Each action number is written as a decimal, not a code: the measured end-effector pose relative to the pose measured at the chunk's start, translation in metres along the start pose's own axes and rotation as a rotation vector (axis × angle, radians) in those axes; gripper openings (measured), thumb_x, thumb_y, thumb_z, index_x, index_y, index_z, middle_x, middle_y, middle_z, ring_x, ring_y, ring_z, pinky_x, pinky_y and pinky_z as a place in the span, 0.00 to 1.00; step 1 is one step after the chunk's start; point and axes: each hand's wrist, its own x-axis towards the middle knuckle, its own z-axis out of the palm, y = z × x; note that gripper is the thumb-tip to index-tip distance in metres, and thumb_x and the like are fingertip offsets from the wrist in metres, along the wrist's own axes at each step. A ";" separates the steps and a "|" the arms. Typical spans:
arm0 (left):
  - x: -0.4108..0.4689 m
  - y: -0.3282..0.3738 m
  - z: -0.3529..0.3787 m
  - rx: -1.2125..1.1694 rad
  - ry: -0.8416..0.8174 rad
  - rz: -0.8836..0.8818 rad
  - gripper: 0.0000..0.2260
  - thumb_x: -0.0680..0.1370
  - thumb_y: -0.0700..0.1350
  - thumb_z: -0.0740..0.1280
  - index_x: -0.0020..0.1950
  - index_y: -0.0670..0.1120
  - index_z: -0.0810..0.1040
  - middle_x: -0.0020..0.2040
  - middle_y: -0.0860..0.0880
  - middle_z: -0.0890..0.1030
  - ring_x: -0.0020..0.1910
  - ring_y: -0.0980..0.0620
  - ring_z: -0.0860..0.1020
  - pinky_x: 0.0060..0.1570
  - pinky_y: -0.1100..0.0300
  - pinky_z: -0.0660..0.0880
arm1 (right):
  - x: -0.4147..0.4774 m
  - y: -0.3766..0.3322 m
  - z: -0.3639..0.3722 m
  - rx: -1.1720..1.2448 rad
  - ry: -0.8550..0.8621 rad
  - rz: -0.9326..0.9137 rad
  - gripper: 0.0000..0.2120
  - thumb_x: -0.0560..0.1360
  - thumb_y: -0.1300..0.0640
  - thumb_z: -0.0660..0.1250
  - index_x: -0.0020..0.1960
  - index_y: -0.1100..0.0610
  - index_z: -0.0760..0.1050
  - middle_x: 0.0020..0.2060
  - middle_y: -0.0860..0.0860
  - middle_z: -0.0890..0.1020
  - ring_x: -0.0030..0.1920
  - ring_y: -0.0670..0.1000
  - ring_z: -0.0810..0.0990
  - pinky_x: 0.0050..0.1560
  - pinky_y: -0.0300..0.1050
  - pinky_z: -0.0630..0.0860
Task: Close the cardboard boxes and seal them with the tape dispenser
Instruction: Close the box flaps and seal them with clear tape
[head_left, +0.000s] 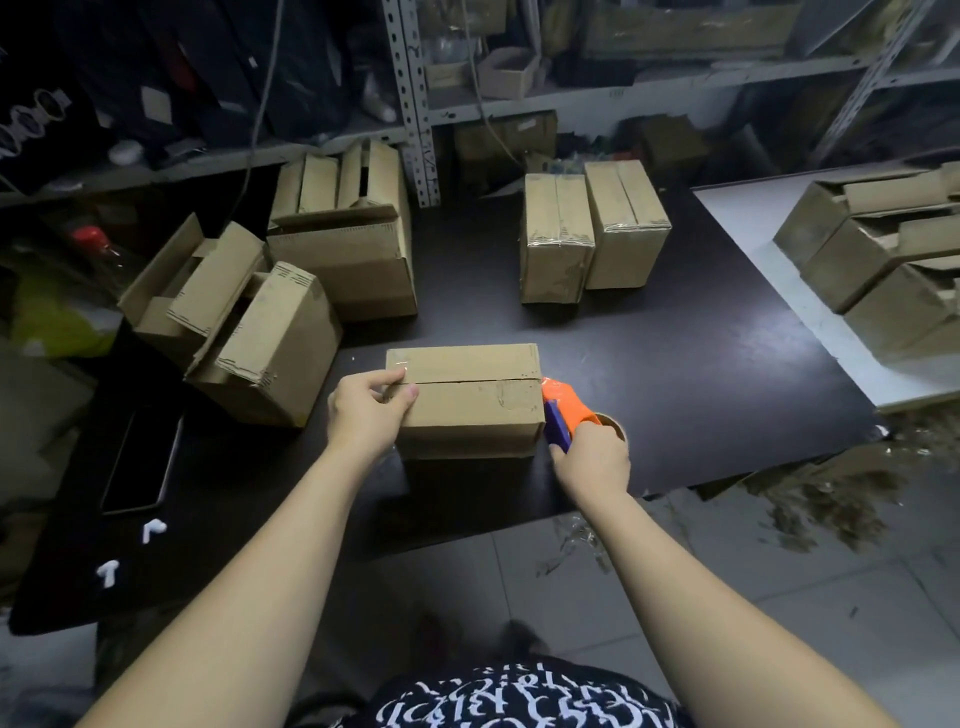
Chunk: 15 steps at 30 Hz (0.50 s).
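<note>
A closed cardboard box (467, 400) lies on the black table (701, 374) in front of me, its two top flaps meeting in a seam. My left hand (366, 415) grips the box's left end, thumb on top near the seam. My right hand (592, 457) holds the orange and blue tape dispenser (563, 410), whose head touches the box's right edge at the seam. A short piece of clear tape shows on the top left corner.
Two taped boxes (592, 234) stand at the back of the table. Several open boxes (270, 306) crowd the left side. More boxes (883, 260) are stacked on a white surface at right. A phone (143, 462) lies at left. Metal shelving stands behind.
</note>
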 end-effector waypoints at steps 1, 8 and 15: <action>-0.001 0.001 0.001 0.009 0.005 0.006 0.17 0.77 0.49 0.76 0.66 0.51 0.84 0.60 0.43 0.83 0.59 0.46 0.80 0.57 0.59 0.72 | 0.001 -0.001 0.000 -0.029 -0.011 0.016 0.14 0.80 0.50 0.72 0.60 0.58 0.79 0.50 0.55 0.83 0.52 0.57 0.83 0.53 0.50 0.83; 0.005 0.003 0.003 0.097 0.034 0.041 0.16 0.78 0.52 0.75 0.65 0.52 0.84 0.61 0.46 0.79 0.60 0.46 0.79 0.57 0.56 0.72 | 0.004 -0.012 -0.019 0.273 0.120 0.142 0.17 0.83 0.51 0.67 0.66 0.62 0.72 0.61 0.60 0.80 0.61 0.61 0.81 0.55 0.51 0.78; 0.014 0.014 -0.002 0.299 0.022 0.119 0.16 0.77 0.53 0.76 0.63 0.52 0.83 0.59 0.49 0.69 0.62 0.45 0.73 0.63 0.50 0.73 | -0.009 -0.027 -0.063 0.816 0.208 -0.008 0.15 0.80 0.48 0.71 0.61 0.55 0.74 0.54 0.51 0.82 0.52 0.50 0.82 0.41 0.34 0.74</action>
